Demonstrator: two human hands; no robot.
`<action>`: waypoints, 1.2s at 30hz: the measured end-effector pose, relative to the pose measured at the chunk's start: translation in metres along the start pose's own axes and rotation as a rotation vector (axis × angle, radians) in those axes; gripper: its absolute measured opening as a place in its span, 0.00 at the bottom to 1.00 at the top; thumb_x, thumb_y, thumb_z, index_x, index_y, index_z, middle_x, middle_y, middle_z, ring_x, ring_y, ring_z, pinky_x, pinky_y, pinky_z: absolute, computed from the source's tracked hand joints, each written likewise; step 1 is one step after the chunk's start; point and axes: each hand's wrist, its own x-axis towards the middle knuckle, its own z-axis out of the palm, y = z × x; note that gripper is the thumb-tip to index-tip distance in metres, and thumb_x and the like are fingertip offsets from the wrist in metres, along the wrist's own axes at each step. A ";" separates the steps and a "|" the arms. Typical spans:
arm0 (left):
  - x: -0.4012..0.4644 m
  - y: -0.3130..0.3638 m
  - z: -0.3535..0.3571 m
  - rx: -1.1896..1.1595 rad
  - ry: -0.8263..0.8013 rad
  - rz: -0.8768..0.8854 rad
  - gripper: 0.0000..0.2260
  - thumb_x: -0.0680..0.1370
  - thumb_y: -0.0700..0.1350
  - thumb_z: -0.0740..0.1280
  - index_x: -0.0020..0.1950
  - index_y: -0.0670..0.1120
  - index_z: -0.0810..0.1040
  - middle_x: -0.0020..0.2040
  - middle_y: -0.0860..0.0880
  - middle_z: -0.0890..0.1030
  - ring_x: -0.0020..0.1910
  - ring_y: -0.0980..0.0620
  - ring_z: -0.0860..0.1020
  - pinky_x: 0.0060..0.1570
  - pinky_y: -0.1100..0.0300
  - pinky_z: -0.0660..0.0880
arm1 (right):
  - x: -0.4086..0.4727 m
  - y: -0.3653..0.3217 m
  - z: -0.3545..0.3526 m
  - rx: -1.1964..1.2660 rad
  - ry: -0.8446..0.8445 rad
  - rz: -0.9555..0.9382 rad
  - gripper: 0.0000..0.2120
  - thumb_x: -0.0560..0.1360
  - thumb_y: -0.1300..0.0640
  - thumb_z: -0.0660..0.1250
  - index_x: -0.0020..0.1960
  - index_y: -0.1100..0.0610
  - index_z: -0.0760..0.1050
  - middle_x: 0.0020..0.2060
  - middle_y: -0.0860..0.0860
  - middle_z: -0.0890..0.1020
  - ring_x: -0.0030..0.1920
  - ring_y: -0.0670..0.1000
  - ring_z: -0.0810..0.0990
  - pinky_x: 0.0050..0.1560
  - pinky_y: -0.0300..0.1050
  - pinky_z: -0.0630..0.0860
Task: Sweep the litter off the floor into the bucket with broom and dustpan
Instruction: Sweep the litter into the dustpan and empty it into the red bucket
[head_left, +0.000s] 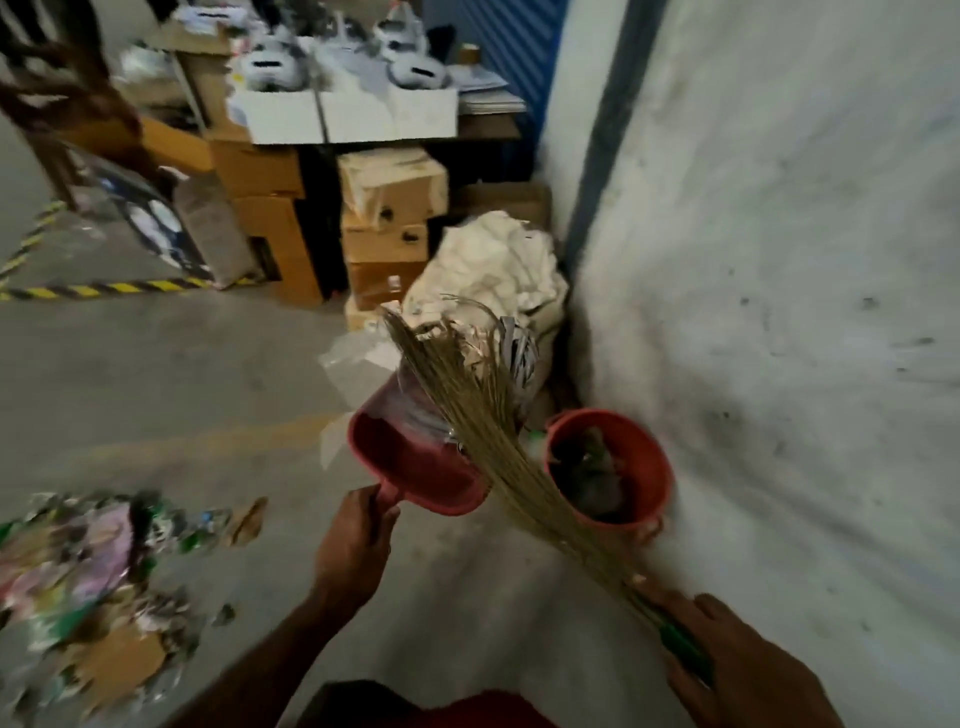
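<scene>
head view: i am looking down at a grey concrete floor (156, 395) beside a whitewashed wall (779, 260). my left hand (353, 545) is wrapping its fingers closed around the handle of a red dustpan (415, 462), which is sitting level above the floor with clear plastic wrappers (410, 405) piling in its mouth. my right hand (727, 654) is gripping the green handle (680, 649) of a straw broom (483, 421), fingers curled round it, thumb lying along the top. the broom's bristles are fanning up and left, crossing over the dustpan's right edge and pressing against the wrappers. a red bucket (608, 467) is standing on the floor against the wall, just beside the dustpan on its right, with dark grey stuff showing inside. a heap of mixed litter (88, 577), blurred, is lying on the floor at the lower left, well apart from the bucket. behind, a stuffed white sack (493, 265) is leaning near stacked cardboard boxes (384, 228), and yellow-black hazard tape (104, 288) is running across the floor.
</scene>
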 end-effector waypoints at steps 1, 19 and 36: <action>0.004 0.016 0.017 0.002 -0.034 0.038 0.14 0.80 0.55 0.62 0.62 0.51 0.70 0.50 0.51 0.76 0.42 0.50 0.77 0.38 0.53 0.74 | -0.006 0.016 -0.002 0.019 -0.036 0.052 0.29 0.80 0.39 0.54 0.68 0.25 0.36 0.62 0.37 0.64 0.41 0.33 0.67 0.40 0.30 0.70; 0.082 0.192 0.242 0.036 -0.647 0.215 0.15 0.78 0.58 0.63 0.62 0.54 0.69 0.54 0.54 0.78 0.49 0.51 0.79 0.50 0.52 0.76 | -0.015 0.180 0.031 0.414 -0.274 0.655 0.28 0.81 0.40 0.56 0.67 0.25 0.37 0.67 0.46 0.67 0.67 0.48 0.70 0.68 0.39 0.67; 0.198 0.224 0.360 0.489 -0.916 0.121 0.06 0.79 0.44 0.64 0.53 0.49 0.79 0.57 0.44 0.79 0.59 0.42 0.78 0.52 0.55 0.73 | 0.168 0.229 0.083 0.268 -0.332 0.716 0.27 0.80 0.53 0.58 0.75 0.34 0.57 0.53 0.46 0.76 0.33 0.44 0.69 0.26 0.35 0.59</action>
